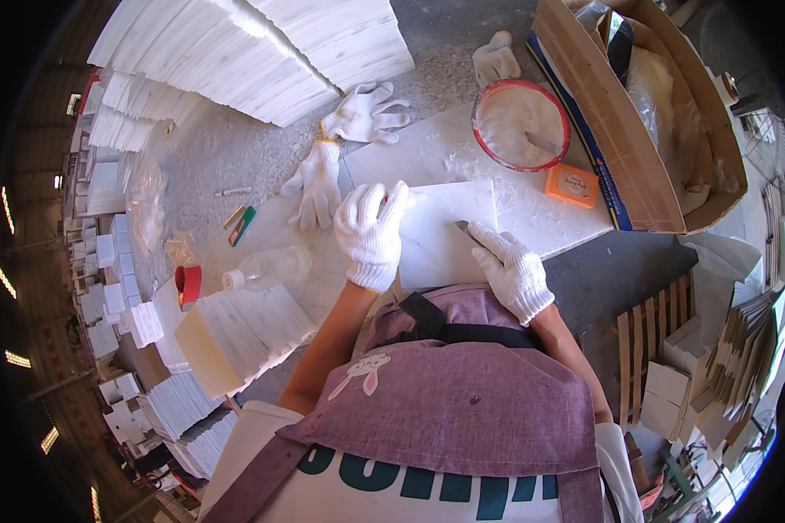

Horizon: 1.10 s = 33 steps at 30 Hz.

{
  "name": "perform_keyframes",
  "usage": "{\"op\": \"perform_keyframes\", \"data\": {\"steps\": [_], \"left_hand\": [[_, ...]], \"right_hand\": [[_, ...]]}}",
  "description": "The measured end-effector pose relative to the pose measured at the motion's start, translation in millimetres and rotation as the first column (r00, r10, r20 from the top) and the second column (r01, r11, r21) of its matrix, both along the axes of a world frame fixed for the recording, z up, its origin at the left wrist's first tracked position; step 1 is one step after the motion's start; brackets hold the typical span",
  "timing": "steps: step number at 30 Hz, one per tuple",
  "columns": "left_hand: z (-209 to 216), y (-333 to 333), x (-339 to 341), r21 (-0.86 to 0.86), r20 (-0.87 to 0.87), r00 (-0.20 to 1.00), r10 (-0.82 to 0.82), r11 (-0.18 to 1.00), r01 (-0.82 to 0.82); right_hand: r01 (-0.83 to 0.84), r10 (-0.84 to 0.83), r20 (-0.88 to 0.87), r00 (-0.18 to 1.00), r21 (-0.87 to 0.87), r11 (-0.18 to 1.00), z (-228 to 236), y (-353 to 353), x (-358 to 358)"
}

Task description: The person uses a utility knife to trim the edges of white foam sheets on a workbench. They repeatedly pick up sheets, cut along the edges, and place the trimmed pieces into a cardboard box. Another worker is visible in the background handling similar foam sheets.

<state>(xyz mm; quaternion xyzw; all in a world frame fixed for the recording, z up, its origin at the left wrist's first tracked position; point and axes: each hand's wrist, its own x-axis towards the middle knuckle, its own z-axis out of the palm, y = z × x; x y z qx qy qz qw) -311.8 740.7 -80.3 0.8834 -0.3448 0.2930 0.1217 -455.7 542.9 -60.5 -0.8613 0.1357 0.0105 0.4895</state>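
Observation:
A square white marble tile (445, 248) lies in front of me on the worktable. At its left edge is my left hand (371, 234), in a white knit glove with the fingers curled in. A speck of red shows between those fingers; what it belongs to is hidden. My right hand (515, 277), gloved the same way, is closed over the tile's right side. From its fingertips sticks out a short dark blade (463, 227), its handle covered by the glove. Beyond the tile stands a red-rimmed tub of white paste (519, 118), a scraper resting in it.
An orange box (572, 186) sits near a long cardboard box (619, 131) at right. Spare white gloves (366, 113) lie beyond my left hand. Stacked marble tiles (235, 52) rise at the far left. A plastic bottle (270, 267) and another tile stack (249, 331) are nearer left.

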Motion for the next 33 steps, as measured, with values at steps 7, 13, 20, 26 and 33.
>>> {"op": "perform_keyframes", "data": {"steps": [7, 13, 20, 26, 33], "left_hand": [[0.7, 0.3, -2.0, 0.030, -0.057, 0.998, 0.012, 0.999, -0.010], [1.0, 0.4, -1.3, 0.012, -0.061, 0.998, 0.000, 1.000, 0.001], [1.3, -2.3, -2.4, 0.002, -0.043, 0.999, 0.007, 1.000, -0.007], [0.5, -3.8, -2.7, 0.003, -0.065, 0.998, 0.025, 1.000, -0.025], [-1.2, -2.2, -5.2, -0.009, -0.119, 0.992, 0.049, 0.999, -0.051]], "right_hand": [[0.006, -0.006, 0.017, 1.000, 0.000, 1.000, -0.3, 0.3, 0.0], [-0.005, 0.005, 0.005, 1.000, 0.003, 1.000, -0.8, -0.5, 0.6], [-0.006, 0.006, -0.016, 1.000, 0.004, 1.000, 0.0, -0.7, 0.7], [-0.004, 0.004, -0.001, 1.000, 0.001, 1.000, -0.9, -0.7, 0.3], [-0.005, 0.005, -0.018, 1.000, -0.010, 1.000, 0.6, -0.7, 1.4]]}}
